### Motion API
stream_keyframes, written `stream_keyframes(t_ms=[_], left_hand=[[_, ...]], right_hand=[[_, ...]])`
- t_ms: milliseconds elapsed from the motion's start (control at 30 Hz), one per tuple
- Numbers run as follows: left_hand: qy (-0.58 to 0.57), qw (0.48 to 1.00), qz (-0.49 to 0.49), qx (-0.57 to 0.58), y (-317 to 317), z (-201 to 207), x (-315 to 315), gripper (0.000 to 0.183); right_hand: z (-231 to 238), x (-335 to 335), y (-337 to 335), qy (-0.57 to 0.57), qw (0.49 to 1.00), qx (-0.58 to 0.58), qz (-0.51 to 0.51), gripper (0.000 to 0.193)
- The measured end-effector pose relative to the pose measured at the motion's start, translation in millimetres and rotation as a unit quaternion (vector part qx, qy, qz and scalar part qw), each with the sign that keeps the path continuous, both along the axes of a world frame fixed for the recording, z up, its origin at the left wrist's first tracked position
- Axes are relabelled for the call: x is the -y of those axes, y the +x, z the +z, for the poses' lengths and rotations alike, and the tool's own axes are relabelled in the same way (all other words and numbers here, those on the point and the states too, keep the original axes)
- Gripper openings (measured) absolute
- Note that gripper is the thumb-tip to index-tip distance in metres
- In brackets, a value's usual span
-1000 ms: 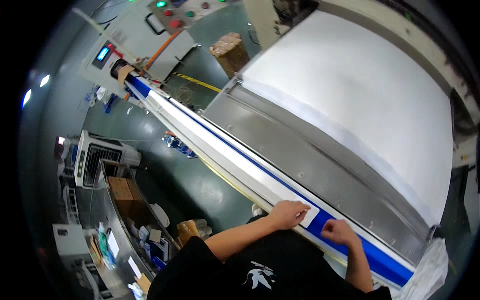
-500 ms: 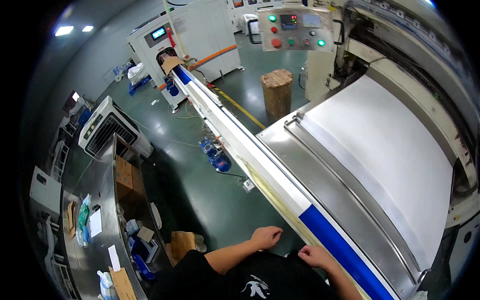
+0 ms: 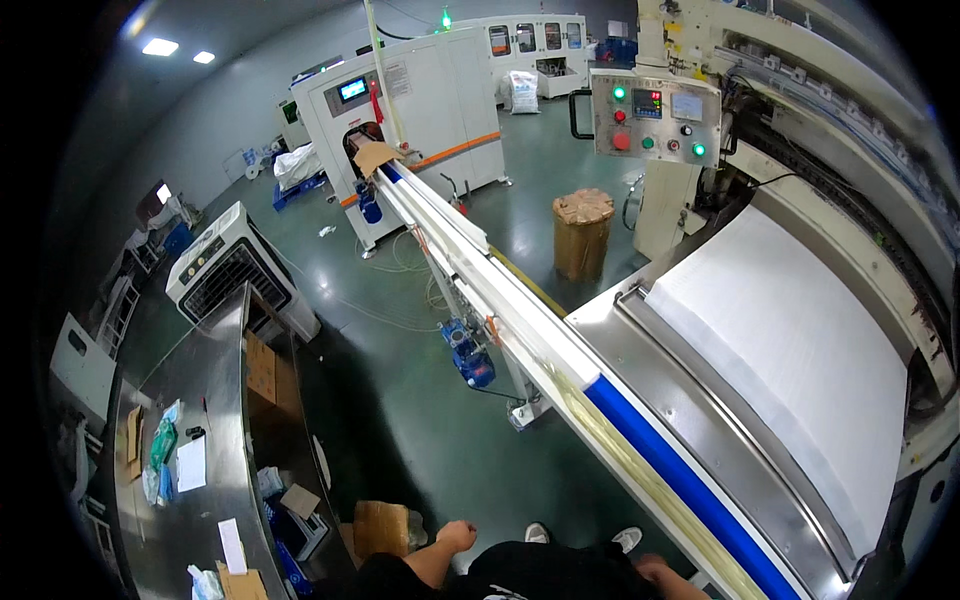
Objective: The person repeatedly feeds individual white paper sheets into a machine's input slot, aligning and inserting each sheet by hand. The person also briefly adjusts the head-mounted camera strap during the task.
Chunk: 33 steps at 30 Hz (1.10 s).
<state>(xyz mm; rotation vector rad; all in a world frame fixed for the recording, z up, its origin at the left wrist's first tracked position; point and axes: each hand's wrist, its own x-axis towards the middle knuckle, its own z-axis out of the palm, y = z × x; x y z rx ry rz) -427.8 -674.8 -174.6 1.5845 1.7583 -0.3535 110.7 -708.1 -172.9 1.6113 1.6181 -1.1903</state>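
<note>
My left hand (image 3: 457, 536) hangs low at my left side, its fingers curled in with nothing seen in them. It is nearest to a brown cardboard box (image 3: 381, 528) on the floor. My right hand (image 3: 653, 571) is at the bottom edge beside the conveyor; its fingers are mostly hidden and blurred. The long white conveyor (image 3: 535, 322) runs diagonally past me, with a blue belt (image 3: 690, 492) on its near part. Right of it, a wide white sheet of material (image 3: 790, 350) lies curved over a machine's metal table (image 3: 655, 372).
A control panel (image 3: 656, 116) with lit buttons stands above the machine. Beyond are a wrapped brown drum (image 3: 582, 240) and a white cabinet machine (image 3: 440, 100). On the left are a metal workbench (image 3: 195, 375) and an air cooler (image 3: 235, 265). A blue motor (image 3: 468, 355) sits under the conveyor.
The view has tilted up and shifted, so my shoes now show. Both hands have dropped lower, the left moving out to the left and the right down toward the bottom edge.
</note>
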Motion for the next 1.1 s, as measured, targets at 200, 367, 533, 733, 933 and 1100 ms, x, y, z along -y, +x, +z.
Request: stream_keyframes(t_ms=[200, 367, 533, 733, 933, 1100], left_hand=[[0.008, 0.999, 0.039, 0.034, 0.5, -21.7, 4.3, 0.03], [0.034, 0.998, -0.023, 0.046, 49.7, 9.8, -13.6, 0.029], [0.021, 0.991, 0.016, 0.134, 79.5, 48.3, -34.3, 0.028], [0.018, 0.991, 0.018, 0.135, 68.2, 48.4, -32.9, 0.029], [0.078, 0.988, -0.066, 0.113, 34.6, 8.7, -9.7, 0.03], [0.052, 0.993, -0.033, 0.101, 35.5, 17.3, -1.0, 0.031]], right_hand=[[3.1, -3.0, 29.1, -0.042, 0.996, 0.074, 0.005, 0.045], [15.4, -31.8, 2.4, 0.019, 0.998, 0.014, -0.053, 0.043], [22.4, -50.2, -31.7, 0.087, 0.991, -0.104, 0.016, 0.041], [32.5, -56.8, -43.6, 0.029, 0.995, -0.09, -0.016, 0.038], [-0.6, -29.4, -13.4, 0.03, 0.998, 0.019, -0.045, 0.044], [-37.6, -1.3, 16.6, -0.021, 0.999, 0.047, 0.004, 0.048]])
